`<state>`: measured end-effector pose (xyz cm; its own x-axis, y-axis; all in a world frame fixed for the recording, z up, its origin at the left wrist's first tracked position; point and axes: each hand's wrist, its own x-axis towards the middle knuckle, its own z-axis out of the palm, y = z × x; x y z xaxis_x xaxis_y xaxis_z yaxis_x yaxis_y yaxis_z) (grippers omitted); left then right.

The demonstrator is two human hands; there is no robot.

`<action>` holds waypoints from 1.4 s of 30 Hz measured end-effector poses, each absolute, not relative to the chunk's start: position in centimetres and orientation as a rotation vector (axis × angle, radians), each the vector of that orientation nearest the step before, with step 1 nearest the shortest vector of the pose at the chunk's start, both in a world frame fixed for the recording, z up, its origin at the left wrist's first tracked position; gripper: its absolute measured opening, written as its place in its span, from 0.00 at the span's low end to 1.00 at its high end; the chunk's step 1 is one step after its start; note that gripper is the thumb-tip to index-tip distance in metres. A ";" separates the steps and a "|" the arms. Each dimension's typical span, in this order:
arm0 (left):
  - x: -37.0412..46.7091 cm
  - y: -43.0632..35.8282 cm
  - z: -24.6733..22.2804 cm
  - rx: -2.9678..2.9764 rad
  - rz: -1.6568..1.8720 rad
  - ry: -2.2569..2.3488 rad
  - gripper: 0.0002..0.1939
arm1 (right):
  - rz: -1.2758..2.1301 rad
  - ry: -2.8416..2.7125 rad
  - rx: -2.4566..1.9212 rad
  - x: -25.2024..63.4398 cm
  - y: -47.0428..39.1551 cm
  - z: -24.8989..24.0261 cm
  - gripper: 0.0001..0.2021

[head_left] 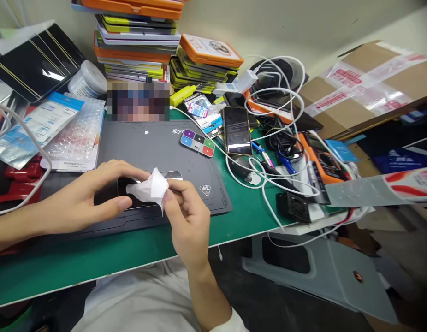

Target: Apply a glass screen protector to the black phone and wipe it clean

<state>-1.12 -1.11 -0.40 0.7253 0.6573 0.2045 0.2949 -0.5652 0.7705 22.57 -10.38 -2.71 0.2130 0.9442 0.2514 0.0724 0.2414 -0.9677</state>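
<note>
A thin white wipe, crumpled and folded, is pinched between the thumb and fingers of my right hand. My left hand reaches in from the left, thumb and fingers apart. Its index fingertip is at the wipe's upper edge; I cannot tell whether it touches. Under the wipe and both hands lies a phone with a dark glossy face, mostly hidden. The phone rests on a dark grey work mat.
Several orange and yellow cases are stacked at the back. A multicoloured key pad lies on the mat. To the right are another phone, tangled white cables and a multimeter. Bubble wrap lies left.
</note>
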 end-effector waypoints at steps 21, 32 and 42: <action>-0.3 -1.2 1.1 2.276 0.818 0.712 0.13 | 0.679 -1.081 -1.163 22.9 -10.7 -4.1 0.15; -0.4 -1.5 1.1 2.340 0.923 0.743 0.15 | 0.494 -1.107 -1.229 23.0 -10.8 -3.8 0.11; 0.0 -1.4 0.5 2.485 0.691 0.678 0.14 | 0.641 -1.305 -1.148 23.4 -11.8 -3.6 0.12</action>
